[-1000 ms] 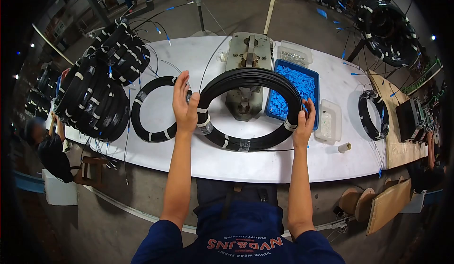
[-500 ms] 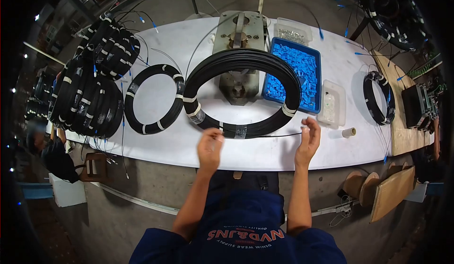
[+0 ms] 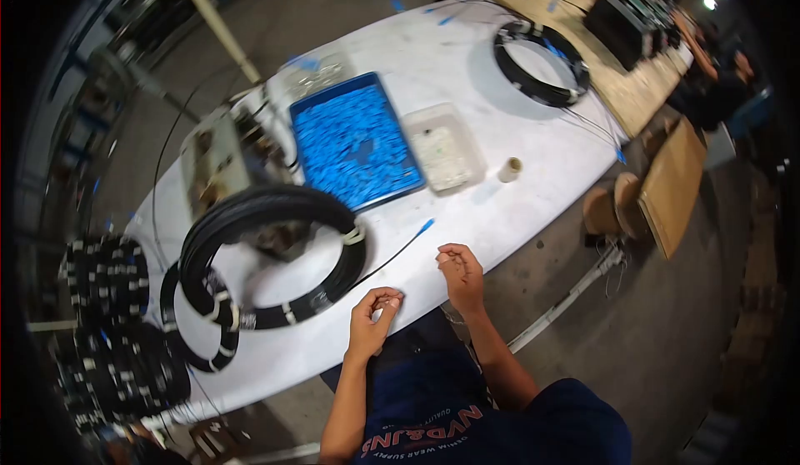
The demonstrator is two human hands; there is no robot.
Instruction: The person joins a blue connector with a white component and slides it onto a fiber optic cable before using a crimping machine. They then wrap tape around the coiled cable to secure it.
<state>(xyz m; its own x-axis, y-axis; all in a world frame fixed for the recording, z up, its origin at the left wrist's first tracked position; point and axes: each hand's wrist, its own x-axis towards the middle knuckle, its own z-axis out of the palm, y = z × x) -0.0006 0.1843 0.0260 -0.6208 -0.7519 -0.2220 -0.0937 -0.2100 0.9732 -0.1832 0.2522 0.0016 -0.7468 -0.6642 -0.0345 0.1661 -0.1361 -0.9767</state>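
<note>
My left hand (image 3: 372,325) is over the front edge of the white table, its fingers curled in against the thumb. My right hand (image 3: 463,282) is a little farther right, also with bent fingers and thumb drawn together. What either hand holds, if anything, I cannot tell. Beyond them a thin black cable end with a blue connector (image 3: 426,226) lies on the table. It runs out from a large black cable coil (image 3: 354,257), bound with pale tape, which leans against a metal fixture (image 3: 215,165).
A blue tray (image 3: 414,179) full of small blue parts stands behind the hands, beside a clear bin (image 3: 475,152) of whitish pieces. A small cardboard tube (image 3: 510,170) stands to the right. More coils (image 3: 125,373) are piled at left; another coil (image 3: 521,77) lies at back right, near a person.
The view has swung to the right and tilted. My hands have come away from the big coil toward the table's front edge, and the cable's blue connector now shows.
</note>
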